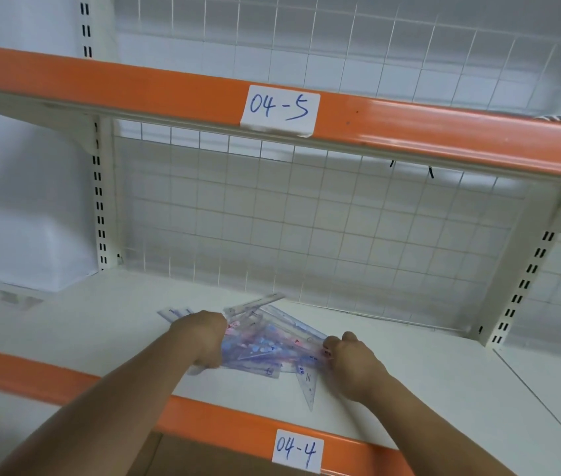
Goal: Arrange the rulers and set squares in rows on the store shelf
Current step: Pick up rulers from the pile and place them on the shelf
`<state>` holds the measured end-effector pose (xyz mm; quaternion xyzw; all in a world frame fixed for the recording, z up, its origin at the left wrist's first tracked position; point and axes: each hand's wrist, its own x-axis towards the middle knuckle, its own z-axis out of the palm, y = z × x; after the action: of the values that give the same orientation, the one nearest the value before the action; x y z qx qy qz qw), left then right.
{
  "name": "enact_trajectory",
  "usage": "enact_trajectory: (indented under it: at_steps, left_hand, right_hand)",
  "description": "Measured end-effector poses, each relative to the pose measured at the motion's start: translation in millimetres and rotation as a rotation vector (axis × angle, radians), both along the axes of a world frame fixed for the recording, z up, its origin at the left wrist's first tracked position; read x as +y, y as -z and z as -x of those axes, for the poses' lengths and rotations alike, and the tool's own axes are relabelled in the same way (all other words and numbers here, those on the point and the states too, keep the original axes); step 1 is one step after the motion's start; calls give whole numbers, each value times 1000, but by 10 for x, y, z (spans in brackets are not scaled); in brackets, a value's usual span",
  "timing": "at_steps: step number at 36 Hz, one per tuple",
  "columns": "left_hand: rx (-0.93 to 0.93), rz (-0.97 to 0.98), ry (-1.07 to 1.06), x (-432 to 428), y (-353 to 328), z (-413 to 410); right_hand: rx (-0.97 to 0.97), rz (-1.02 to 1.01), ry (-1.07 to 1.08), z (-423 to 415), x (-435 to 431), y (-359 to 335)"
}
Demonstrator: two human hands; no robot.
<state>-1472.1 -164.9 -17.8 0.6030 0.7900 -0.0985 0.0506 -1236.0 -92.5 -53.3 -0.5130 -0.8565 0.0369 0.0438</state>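
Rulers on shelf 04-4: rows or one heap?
One heap. The rulers and set squares overlap at crossed angles between the left hand and right hand, both gripping them; none lie in rows.

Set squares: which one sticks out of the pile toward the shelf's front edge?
The clear narrow set square, tip pointing at the orange lip, just left of the right hand. The rest lie bunched in the pile.
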Motion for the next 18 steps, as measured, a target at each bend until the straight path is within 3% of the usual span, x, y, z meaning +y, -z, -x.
enact_trajectory:
  at_steps: [18]
  left_hand:
    - [-30,-246,84,-74,6,2]
  right_hand:
    - [-45,-67,108,-224,-171,21]
